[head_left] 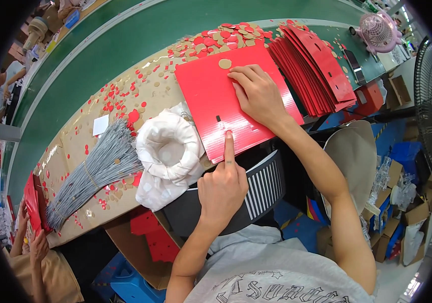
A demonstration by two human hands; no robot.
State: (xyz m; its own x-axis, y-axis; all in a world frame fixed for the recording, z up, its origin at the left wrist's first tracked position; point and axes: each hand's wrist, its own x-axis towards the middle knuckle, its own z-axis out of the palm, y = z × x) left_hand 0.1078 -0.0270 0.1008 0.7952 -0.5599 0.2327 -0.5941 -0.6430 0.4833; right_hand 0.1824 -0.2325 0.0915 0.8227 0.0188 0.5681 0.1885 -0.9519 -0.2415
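Note:
A red corrugated plastic sheet lies flat in front of me, at the edge of the bench. My left hand points with its index finger stretched out, the tip touching the sheet by a small dark slot. The other fingers of that hand are curled in. Across the upper part of the same sheet rests my right hand, its fingers bent and apart, with no object visible in them. Just past its fingertips is a tan round spot; whether it is a hole or a loose disc I cannot tell.
To the right leans a stack of red sheets. Red and tan discs are scattered along the bench. At left lie a white cloth bag and a bundle of grey ties. Another person's hands hold red sheets; fans stand right.

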